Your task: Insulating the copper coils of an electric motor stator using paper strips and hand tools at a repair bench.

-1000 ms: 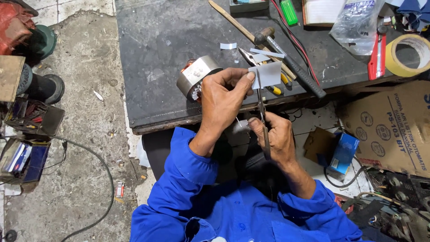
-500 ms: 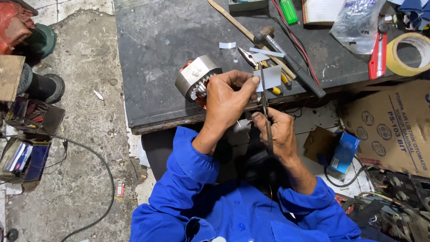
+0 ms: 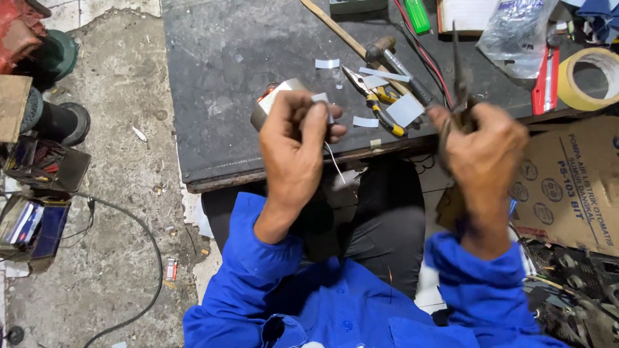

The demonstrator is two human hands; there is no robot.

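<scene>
Metal, paper and worn matt surfaces

The round motor stator has a dull grey metal shell (coppery wire glints inside); the small white slip looks like matt paper, the dark scissors like unpolished steel, the black worktop scuffed and dusty, the blue sleeves soft cloth.

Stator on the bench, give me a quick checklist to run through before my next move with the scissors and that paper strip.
1. Left hand grips the stator: ok, fingers wrap over it at the bench edge.
2. Paper strip pinched at the fingertips: ok, a small white piece shows there.
3. Scissors held in the right hand: ok, blades point up and away; blurred, so whether the blades are open: cannot tell.
4. Scissors apart from the left hand: ok.
5. Spare paper pieces within sight on the bench: ok.
6. Pliers lying among the pieces: not ok, cluttered.
</scene>
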